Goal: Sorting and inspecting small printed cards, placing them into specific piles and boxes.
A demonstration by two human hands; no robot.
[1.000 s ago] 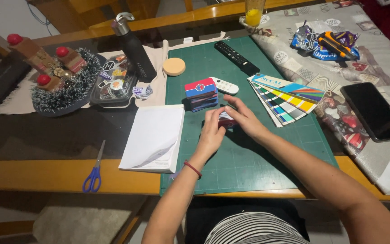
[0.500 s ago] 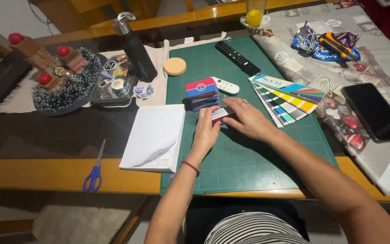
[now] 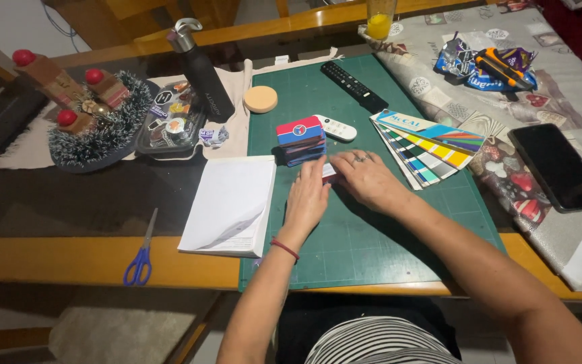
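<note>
notepad [image 3: 230,205] left of cutting mat [image 3: 372,249], card stack [image 3: 300,139] on mat, scissors [image 3: 141,251] far left

Blue-handled scissors [image 3: 141,249] lie at the tabletop's near edge, left of a white paper pad [image 3: 230,205]. Toward the far edge stand a black metal bottle [image 3: 200,71] and a glass of orange juice [image 3: 379,17]. A black smartphone [image 3: 558,166] rests near the right edge.

Both hands, left hand [image 3: 306,197] and right hand [image 3: 368,178], press flat on a small white paper piece [image 3: 329,170] on the green cutting mat [image 3: 365,236], beside a stack of coloured cards [image 3: 300,139].
</note>
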